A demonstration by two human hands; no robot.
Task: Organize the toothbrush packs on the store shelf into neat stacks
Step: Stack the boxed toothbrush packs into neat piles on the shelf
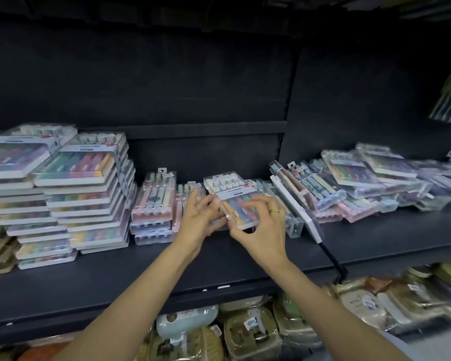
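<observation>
Both hands met at one toothbrush pack (233,201) near the middle of the dark shelf (141,267). The right hand (259,226) gripped the pack at its near end, with the fingers curled over the top face and the thumb under the edge; a gold ring (274,211) was on one finger. The left hand (197,218) held the left side of the same pack with its fingers bent against it. The pack was tilted, its near end raised above the low packs (185,194) under it. Just to the left stood a short stack (153,209) of pastel packs, and further left two tall neat stacks (89,194). To the right, a loose heap of packs (362,183) lay spread along the shelf, well apart from the hands. On the lower shelf lay wrapped goods (250,332).
</observation>
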